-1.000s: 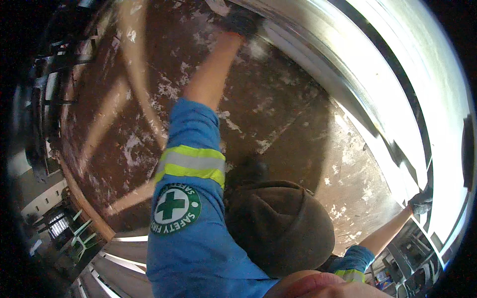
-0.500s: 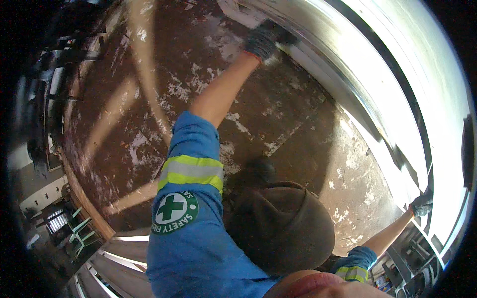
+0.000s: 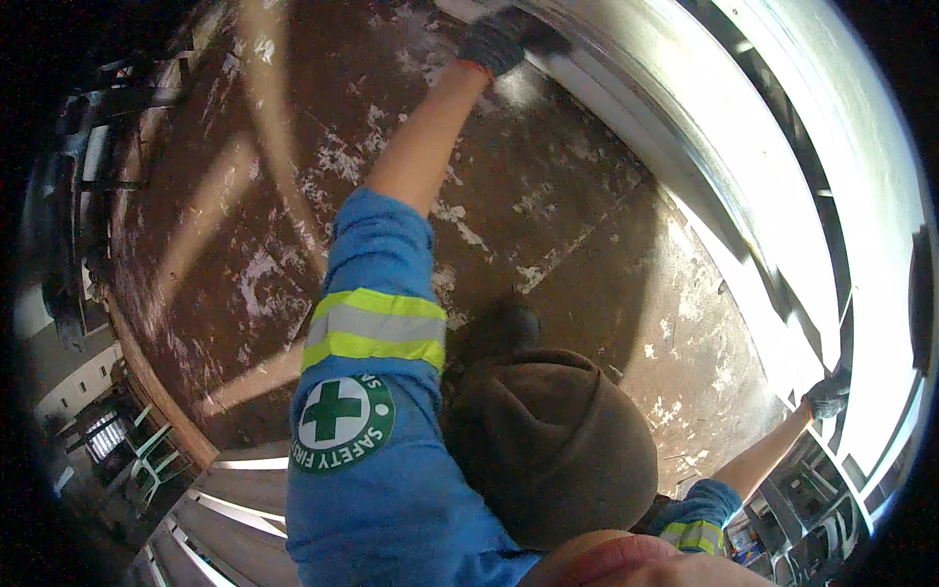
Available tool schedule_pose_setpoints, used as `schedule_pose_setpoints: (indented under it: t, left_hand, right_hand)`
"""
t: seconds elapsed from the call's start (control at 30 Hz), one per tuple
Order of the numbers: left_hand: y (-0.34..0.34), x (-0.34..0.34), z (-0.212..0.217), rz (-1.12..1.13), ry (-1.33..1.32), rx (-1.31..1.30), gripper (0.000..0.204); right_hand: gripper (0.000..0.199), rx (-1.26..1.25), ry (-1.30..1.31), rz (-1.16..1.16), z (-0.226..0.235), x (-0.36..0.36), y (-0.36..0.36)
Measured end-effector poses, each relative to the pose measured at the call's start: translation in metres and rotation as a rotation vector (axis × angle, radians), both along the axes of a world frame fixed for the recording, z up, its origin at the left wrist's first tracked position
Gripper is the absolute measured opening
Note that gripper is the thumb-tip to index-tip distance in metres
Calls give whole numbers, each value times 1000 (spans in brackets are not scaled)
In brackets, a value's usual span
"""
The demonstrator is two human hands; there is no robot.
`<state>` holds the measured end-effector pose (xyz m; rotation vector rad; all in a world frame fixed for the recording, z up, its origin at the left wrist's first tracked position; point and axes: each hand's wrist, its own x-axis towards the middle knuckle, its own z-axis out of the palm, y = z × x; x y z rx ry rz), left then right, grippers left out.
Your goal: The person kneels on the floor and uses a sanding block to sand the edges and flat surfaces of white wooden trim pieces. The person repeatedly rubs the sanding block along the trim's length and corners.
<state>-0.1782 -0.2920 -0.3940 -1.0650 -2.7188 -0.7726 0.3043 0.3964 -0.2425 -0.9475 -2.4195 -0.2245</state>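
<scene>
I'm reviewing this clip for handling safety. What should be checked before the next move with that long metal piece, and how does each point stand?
1. Left hand gloved and on the long metal piece: ok, dark glove, fingers at its edge.
2. Right hand gloved and on the same piece: ok, though it is small at the picture's rim.
3. Firmness of both grips: cannot tell, fingers partly hidden.
4. Footing: cannot tell; one dark shoe shows on the brown floor, which has white scuffed patches.
5. Far ends of the piece free: cannot tell, they run out of view.
</scene>
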Motion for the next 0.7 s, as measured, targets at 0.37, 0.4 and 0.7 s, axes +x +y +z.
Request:
schedule_pose_setpoints:
  t: [0.37, 0.4, 0.7]
  left_hand:
    - [7, 6, -2, 231, 259, -162, 28]
    - [19, 12, -5, 228, 236, -97, 27]
    - [21, 48, 31, 107, 358, -184, 36]
  right_hand:
    - [35, 269, -143, -42, 0, 9, 11]
    - [34, 342, -139, 20, 4, 14, 19]
    - [24, 365, -202, -72, 2, 13, 7]
